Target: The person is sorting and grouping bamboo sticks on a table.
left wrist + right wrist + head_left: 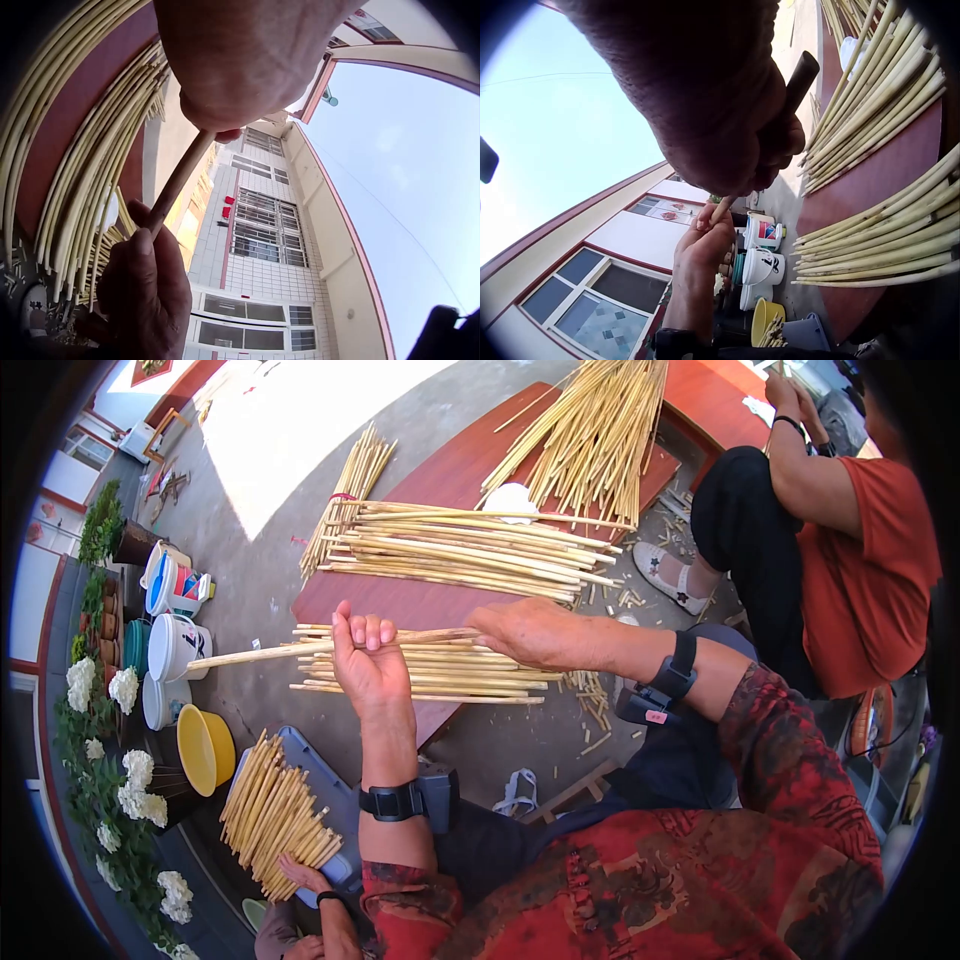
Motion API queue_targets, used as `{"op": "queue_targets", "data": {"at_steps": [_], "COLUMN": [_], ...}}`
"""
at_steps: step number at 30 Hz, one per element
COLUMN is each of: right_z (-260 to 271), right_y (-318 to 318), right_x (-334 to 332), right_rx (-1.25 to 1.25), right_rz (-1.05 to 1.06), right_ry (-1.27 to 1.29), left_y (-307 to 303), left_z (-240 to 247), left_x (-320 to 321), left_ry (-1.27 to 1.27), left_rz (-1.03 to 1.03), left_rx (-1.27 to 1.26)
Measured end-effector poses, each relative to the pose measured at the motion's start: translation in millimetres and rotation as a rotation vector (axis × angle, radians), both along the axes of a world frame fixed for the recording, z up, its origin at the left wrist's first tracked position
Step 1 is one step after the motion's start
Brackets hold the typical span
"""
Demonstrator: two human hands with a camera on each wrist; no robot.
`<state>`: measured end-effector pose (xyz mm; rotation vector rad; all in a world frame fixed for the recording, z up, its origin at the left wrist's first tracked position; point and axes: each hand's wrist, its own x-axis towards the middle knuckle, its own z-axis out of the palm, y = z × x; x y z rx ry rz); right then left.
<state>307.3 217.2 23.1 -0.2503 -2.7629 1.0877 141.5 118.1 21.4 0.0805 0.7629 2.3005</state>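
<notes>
So there's one long pale stick [260,652], straight, smooth and peeled-looking, held level above the red board [420,600]. Its free end pokes out toward the white buckets [178,645]. The left hand [368,660] is wrapped round its middle, and the right hand [530,632] grips the other end.

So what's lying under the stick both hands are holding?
A layer of pale sticks lies on the red-brown board beneath the stick. The left hand and right hand grip it, covering parts of that layer and board.
</notes>
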Motion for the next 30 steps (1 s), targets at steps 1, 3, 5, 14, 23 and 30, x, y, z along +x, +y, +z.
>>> {"op": "queue_targets", "data": {"at_steps": [1, 3, 5, 14, 23, 30], "right_z": [-3, -4, -2, -12, -5, -11], "right_y": [-2, -7, -10, -8, -14, -17], "right_x": [-2, -3, -1, 15, 13, 10], "right_rx": [-0.014, -0.027, -0.156, -1.099, -1.359, -1.427], "right_rz": [-0.045, -0.085, -0.12, -0.079, -0.126, -0.147], "right_ry": [0.024, 0.05, -0.091, -0.3, -0.249, -0.212], "left_y": [2, 3, 3, -12, -7, -5], "left_z": [-1, -5, -7, -2, -12, -11], "left_x": [6, 17, 24, 3, 35, 39], "left_ry": [0.002, 0.001, -0.001, 0.046, 0.07, 0.11], "left_rz": [-0.038, -0.157, -0.171, -0.034, -0.244, -0.222], "left_rx": [-0.009, 0.016, -0.018, -0.097, -0.106, -0.14]}}
